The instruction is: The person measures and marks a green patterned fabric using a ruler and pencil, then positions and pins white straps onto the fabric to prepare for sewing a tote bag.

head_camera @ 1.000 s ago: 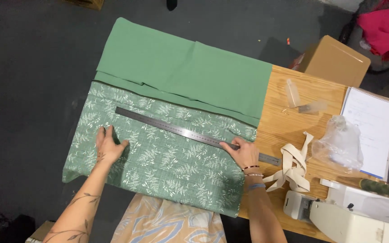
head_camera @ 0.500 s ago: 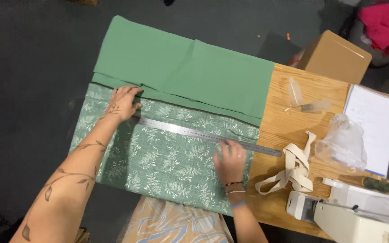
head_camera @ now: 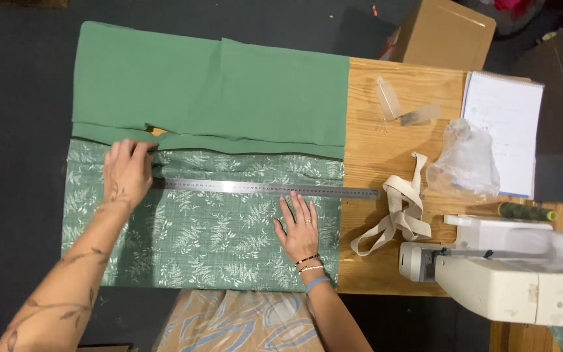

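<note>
Both hands flat, L hand (head_camera: 127,173) on ruler (head_camera: 268,189), R hand (head_camera: 299,225) on fabric (head_camera: 216,234)

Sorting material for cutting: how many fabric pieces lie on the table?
2: plain green fabric on the far side, leaf-print fabric nearer, under the ruler. Layers beneath may be hidden.

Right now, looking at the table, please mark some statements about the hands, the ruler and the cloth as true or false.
1. The left hand covers the left end of the metal ruler. True.
2. The right hand holds the cream strap. False: it lies flat on the leaf-print fabric, apart from the strap.
3. The ruler lies on the plain green fabric. False: it lies across the leaf-print fabric.
4. A white sewing machine stands at the table's right side. True.
5. The notepad lies under the ruler. False: it lies far right.
</note>
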